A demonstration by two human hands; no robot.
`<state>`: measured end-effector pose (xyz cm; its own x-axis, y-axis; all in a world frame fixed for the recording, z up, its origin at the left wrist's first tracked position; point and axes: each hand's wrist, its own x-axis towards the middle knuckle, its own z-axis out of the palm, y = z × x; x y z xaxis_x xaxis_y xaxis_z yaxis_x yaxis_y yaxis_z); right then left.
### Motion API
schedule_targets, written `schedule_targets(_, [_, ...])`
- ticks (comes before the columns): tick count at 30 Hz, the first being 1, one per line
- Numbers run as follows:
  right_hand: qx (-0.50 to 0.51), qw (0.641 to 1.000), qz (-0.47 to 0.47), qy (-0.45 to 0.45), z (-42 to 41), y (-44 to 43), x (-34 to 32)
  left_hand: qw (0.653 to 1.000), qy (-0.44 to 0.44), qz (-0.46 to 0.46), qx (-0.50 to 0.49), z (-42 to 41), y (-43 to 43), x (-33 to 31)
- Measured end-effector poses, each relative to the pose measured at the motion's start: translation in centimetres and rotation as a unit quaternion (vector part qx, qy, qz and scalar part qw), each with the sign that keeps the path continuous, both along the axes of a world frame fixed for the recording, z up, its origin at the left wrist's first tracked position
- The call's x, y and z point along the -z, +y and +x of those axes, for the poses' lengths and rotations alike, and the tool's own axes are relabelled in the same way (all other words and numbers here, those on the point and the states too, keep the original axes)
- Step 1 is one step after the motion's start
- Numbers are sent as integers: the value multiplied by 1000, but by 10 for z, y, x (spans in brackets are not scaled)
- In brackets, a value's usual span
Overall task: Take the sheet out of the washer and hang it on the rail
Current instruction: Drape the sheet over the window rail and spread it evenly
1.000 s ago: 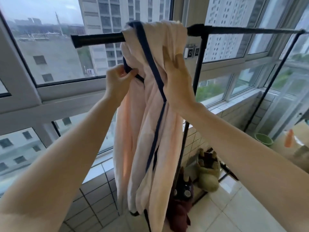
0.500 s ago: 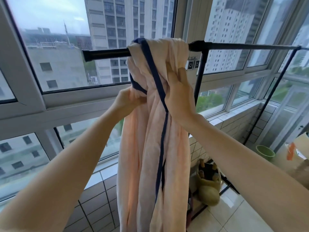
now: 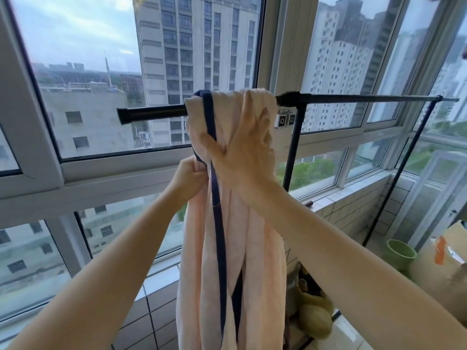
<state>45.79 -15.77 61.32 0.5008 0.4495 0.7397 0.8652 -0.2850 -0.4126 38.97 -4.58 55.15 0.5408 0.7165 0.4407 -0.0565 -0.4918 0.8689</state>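
A pale pink sheet (image 3: 255,261) with a dark blue border strip hangs bunched over the black rail (image 3: 151,113) of a clothes rack and drapes down in long folds. My left hand (image 3: 188,179) grips a fold of the sheet at its left edge, below the rail. My right hand (image 3: 243,147) lies on the front of the bunched sheet just under the rail, fingers spread upward and thumb out to the left by the blue strip. The washer is not in view.
The rack's rail runs on to the right (image 3: 366,98), held by black uprights (image 3: 294,145). Large windows stand behind it above a tiled sill (image 3: 336,198). A green pot (image 3: 400,252), a cardboard box (image 3: 452,258) and a yellow-green bag (image 3: 316,317) sit on the floor at right.
The view has tilted upward, so rail and sheet sit lower in frame. My right hand has spread higher up the sheet toward the rail. My left hand keeps its grip on the left fold.
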Motion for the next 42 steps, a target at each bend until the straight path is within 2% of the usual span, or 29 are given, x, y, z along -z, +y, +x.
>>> schedule_targets(5, [-60, 998, 20, -25, 18, -12, -2, 998, -38, 13, 40, -7, 3, 4])
schedule_targets(9, [-119, 990, 51, -59, 20, -22, -16, 997, -73, 28, 2, -11, 10, 1])
schedule_targets(13, [-85, 986, 89, -109, 36, -22, -43, 989, -118, 14, -85, -15, 24, -13])
schedule_targets(16, [-55, 984, 104, -133, 46, -21, -64, 983, -127, 54, -120, -15, 26, -26])
schedule_targets(21, [-20, 990, 72, -122, 60, -20, -61, 980, -110, 86, -140, -7, 26, -34])
schedule_targets(26, [-42, 994, -27, -99, 65, -20, -17, 982, -133, 30, -130, -1, 31, -41])
schedule_targets(29, [-56, 994, -6, -89, 67, -19, -10, 979, -171, -7, -110, 1, 31, -60])
schedule_targets(31, [-68, 993, 0, -93, 66, -21, -6, 984, -146, -8, -104, 2, 31, -59])
schedule_targets(34, [-72, 990, -47, -107, 63, -22, 1, 995, -59, 10, -82, 0, 29, -42])
schedule_targets(36, [-74, 989, -64, -110, 62, -22, 5, 994, -34, 30, -96, -3, 28, -33])
schedule_targets(40, [-201, 979, 0, -21, 69, -31, 7, 980, -21, 104, -168, -14, 14, -34])
schedule_targets(42, [-231, 972, 47, 25, 75, -37, 7, 972, -26, 118, -199, -19, 0, -34])
